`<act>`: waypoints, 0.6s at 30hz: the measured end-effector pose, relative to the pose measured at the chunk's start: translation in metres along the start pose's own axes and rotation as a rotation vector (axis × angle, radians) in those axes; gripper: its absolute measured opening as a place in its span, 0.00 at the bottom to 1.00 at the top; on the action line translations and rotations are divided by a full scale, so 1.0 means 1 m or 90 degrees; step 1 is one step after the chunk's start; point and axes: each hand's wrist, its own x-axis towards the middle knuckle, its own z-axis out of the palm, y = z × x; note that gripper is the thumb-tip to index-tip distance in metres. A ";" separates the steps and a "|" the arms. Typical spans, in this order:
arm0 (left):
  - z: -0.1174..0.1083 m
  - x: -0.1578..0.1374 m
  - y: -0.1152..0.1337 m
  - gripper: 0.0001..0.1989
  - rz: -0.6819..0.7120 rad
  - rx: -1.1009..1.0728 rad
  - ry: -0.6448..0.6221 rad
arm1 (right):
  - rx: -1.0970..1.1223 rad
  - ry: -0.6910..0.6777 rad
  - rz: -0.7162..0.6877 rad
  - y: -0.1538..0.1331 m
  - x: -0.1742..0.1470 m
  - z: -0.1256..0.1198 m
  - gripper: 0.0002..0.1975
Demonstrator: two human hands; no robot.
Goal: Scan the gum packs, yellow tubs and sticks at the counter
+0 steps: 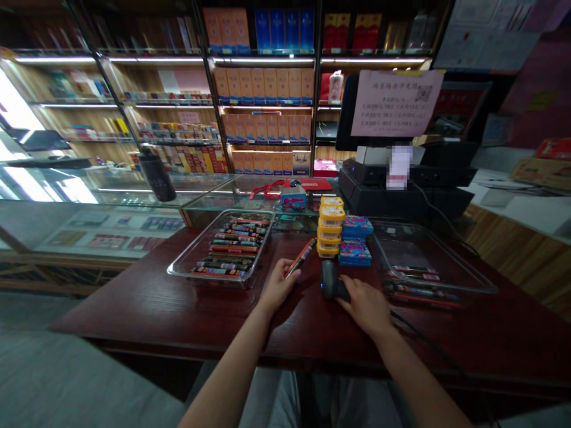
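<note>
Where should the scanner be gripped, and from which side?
Probably best by the handle, from the person's right. The bulkier head of the scanner sits at the left, nearer the stick in the left hand, while the narrower handle runs right, into the right hand. That grip leaves the head uncovered.

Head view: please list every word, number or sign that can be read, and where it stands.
"游乐场办卡充值": title, paper sign on monitor.
"200元": same sign.
"300元": same sign.
"500元": same sign.
Too small or blurred: the sign's other print; lettering on blue packets, yellow tubs, black bottle, shelf boxes, wall notices and the pen-like stick in the left hand.
</note>
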 end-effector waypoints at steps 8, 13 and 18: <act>0.006 -0.004 0.032 0.11 0.227 0.232 0.028 | 0.022 -0.001 0.026 0.001 0.001 0.001 0.22; 0.044 0.006 0.067 0.11 0.304 0.301 0.024 | 0.053 -0.014 0.042 0.001 0.002 -0.005 0.22; 0.110 0.025 0.094 0.09 0.309 0.334 -0.053 | 0.050 -0.004 0.047 0.002 0.003 -0.006 0.19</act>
